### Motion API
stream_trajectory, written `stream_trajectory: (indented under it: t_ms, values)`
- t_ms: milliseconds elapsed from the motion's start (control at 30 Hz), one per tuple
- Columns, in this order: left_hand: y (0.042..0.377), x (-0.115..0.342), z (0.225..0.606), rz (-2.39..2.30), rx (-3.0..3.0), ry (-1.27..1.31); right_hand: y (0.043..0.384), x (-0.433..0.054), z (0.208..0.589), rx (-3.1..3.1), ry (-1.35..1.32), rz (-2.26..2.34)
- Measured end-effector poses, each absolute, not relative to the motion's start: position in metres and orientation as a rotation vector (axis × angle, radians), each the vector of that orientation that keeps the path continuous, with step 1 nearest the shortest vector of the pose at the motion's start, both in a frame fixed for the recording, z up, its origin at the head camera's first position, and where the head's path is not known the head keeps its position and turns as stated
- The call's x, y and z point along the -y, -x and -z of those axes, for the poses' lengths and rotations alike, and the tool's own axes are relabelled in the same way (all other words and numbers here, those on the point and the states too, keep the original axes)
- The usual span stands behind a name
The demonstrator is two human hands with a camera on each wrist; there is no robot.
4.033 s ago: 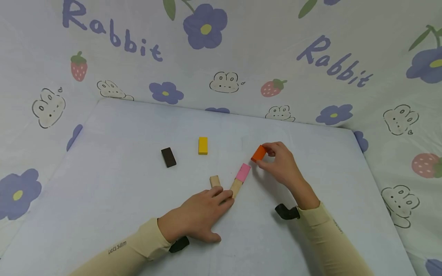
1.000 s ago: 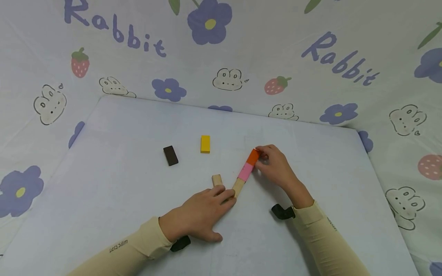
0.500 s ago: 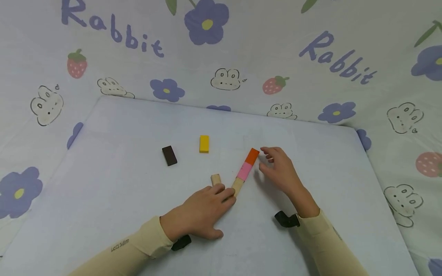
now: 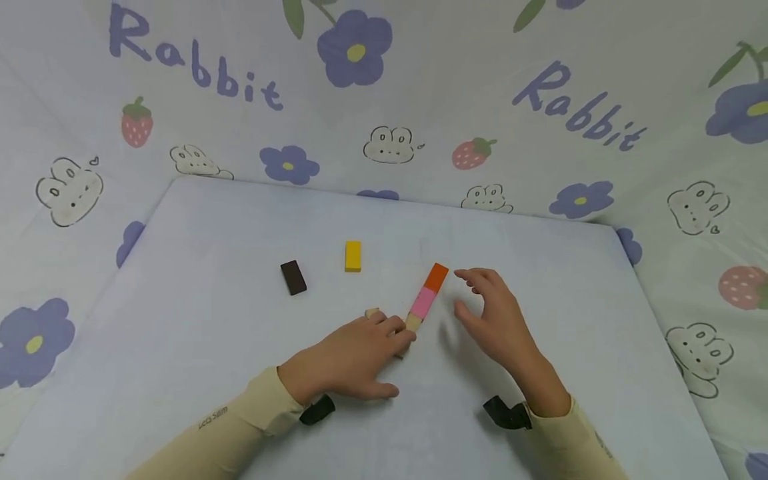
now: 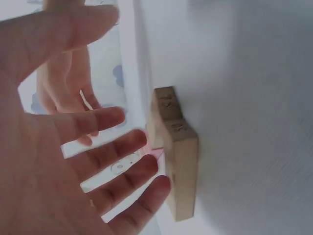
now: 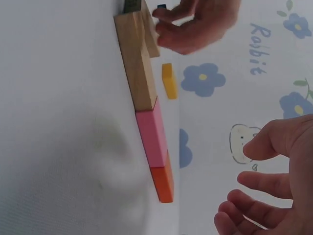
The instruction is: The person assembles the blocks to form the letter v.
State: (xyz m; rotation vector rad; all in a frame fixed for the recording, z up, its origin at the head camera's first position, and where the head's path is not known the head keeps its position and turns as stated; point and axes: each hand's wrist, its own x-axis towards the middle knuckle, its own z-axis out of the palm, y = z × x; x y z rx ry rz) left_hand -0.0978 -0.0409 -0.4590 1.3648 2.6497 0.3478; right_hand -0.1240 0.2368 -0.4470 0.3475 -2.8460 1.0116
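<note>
Two plain wooden blocks, one point(image 4: 413, 323) under my fingertips and one point(image 4: 372, 312) mostly behind my hand, meet end to end at an angle, as the left wrist view shows. A pink block point(image 4: 423, 303) continues the right one in a line, and an orange block point(image 4: 436, 277) touches the pink one's far end. My left hand point(image 4: 351, 353) spreads over the wooden pair with fingers extended; in the left wrist view its fingertips look close to them, contact unclear. My right hand point(image 4: 495, 320), fingers relaxed and holding nothing, hovers just right of the orange block.
Farther back on the white tabletop point(image 4: 228, 227) lie a yellow block point(image 4: 353, 257) and a dark brown block point(image 4: 293, 277), apart from each other and left of the row. A printed cloth point(image 4: 432, 87) rises behind the table and along its sides.
My right hand brought the orange block against the pink one's end, let it go and drew back to the right. My left hand has shifted slightly over the wooden blocks.
</note>
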Motion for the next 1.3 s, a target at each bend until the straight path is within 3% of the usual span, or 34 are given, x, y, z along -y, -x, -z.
stream_trajectory:
  t_ms: [467,900,1300]
  values:
    - [0.141,0.089,0.442,-0.873,-2.776,-1.108,0.09,-0.22,0.444,2.765,-0.65,-0.913]
    - [0.177,0.125,0.448,-0.93,-2.803,-0.931,0.072,-0.196,0.455,2.741,-0.934,-0.871]
    - [0.198,0.126,0.451,-0.939,-2.796,-0.89,0.065,-0.185,0.461,2.75,-1.026,-0.837]
